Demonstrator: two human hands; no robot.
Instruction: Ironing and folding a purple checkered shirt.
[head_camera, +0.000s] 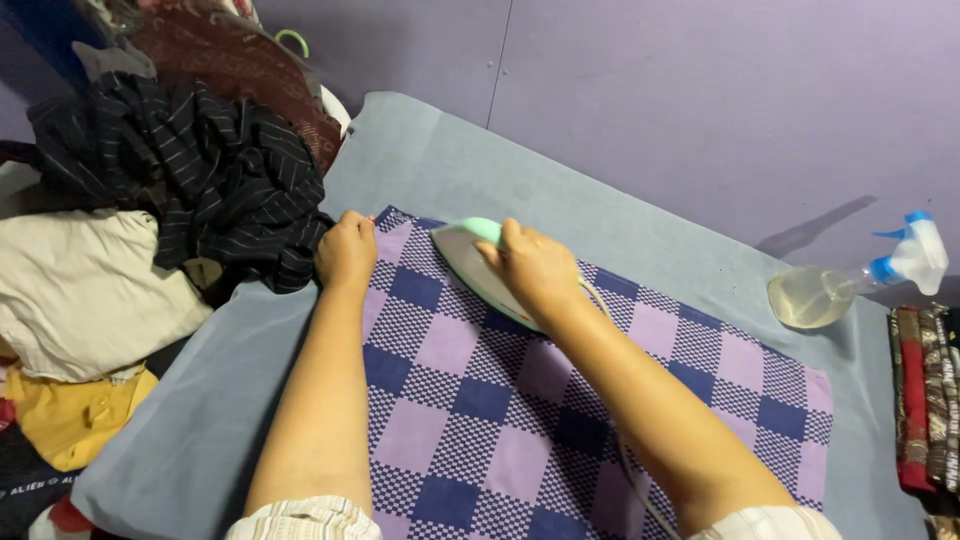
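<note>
The checked cloth (560, 400) lies spread flat on the grey pad (180, 440), with no creases to be seen. The right hand (535, 265) is closed round the handle of the iron (470, 255), which sits at the cloth's far-left corner. The left hand (347, 250) is curled into a fist, pinning the far-left edge. Judging by this, pressing looks well along; the pile of clothes (150, 200) at left seems still to be ironed.

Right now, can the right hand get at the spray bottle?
Probably yes, once it lets go: the right hand grips the iron, and only bare grey pad and checked cloth lie between it and the spray bottle.
</note>
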